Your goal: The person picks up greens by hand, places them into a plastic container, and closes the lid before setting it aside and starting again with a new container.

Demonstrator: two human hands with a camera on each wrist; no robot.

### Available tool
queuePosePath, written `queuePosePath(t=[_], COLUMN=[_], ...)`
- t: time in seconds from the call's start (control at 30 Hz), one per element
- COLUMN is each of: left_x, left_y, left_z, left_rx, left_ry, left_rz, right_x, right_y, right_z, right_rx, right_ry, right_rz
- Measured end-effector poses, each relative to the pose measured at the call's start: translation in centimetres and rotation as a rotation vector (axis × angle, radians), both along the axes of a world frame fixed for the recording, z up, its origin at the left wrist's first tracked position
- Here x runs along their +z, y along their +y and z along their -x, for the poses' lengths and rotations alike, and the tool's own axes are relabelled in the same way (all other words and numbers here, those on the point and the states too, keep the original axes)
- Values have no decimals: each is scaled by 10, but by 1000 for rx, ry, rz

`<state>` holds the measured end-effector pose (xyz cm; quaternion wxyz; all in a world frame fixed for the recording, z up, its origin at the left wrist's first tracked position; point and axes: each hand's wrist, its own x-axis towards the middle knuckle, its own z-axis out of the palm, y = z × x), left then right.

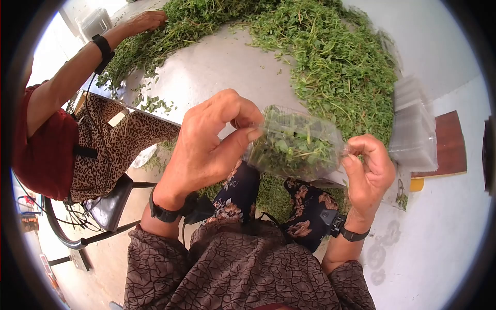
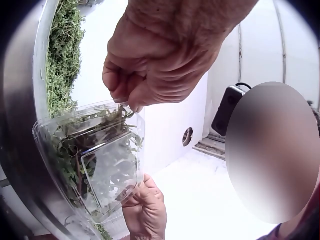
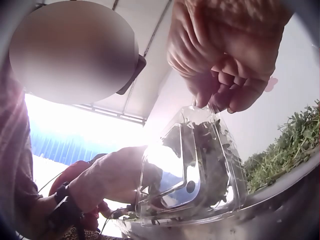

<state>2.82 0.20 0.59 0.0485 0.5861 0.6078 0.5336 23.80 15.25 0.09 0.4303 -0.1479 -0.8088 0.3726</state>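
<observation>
A clear plastic clamshell box (image 1: 297,147) filled with leafy green sprigs is held up in front of the torso, above the lap and near the table edge. My left hand (image 1: 214,139) pinches its left end between thumb and fingers. At the opposite end, my right hand (image 1: 369,168) pinches the rim with thumb and curled fingertips. The left wrist view shows the box (image 2: 112,167) tilted, with the left hand (image 2: 160,60) gripping its upper edge. Seen from the right wrist, greens press against the box's transparent walls (image 3: 192,172), below the right hand's pinching fingertips (image 3: 202,100).
Heaped green sprigs (image 1: 341,67) cover the back and right of the metal table (image 1: 206,67). Stacked clear boxes (image 1: 413,129) stand at the right. Another person's arm (image 1: 72,70) reaches into the greens at the left, beside a black chair (image 1: 111,206). More greens lie below the table.
</observation>
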Motion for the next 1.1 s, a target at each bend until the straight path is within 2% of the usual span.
queuePosePath(t=[0.1, 0.2, 0.43, 1.1], left_x=[0, 1, 5, 2], left_y=[1, -1, -3, 1], left_z=[-2, -7, -2, 1], left_rx=[-30, 49, 56, 15], left_ry=[-42, -171, -3, -40], left_rz=[10, 90, 70, 47], right_x=[3, 6, 11, 15], right_y=[-6, -8, -7, -4], right_z=[-1, -2, -3, 0], right_rx=[-50, -74, -50, -60], right_ry=[-49, -54, -63, -83], right_rz=[61, 99, 47, -42])
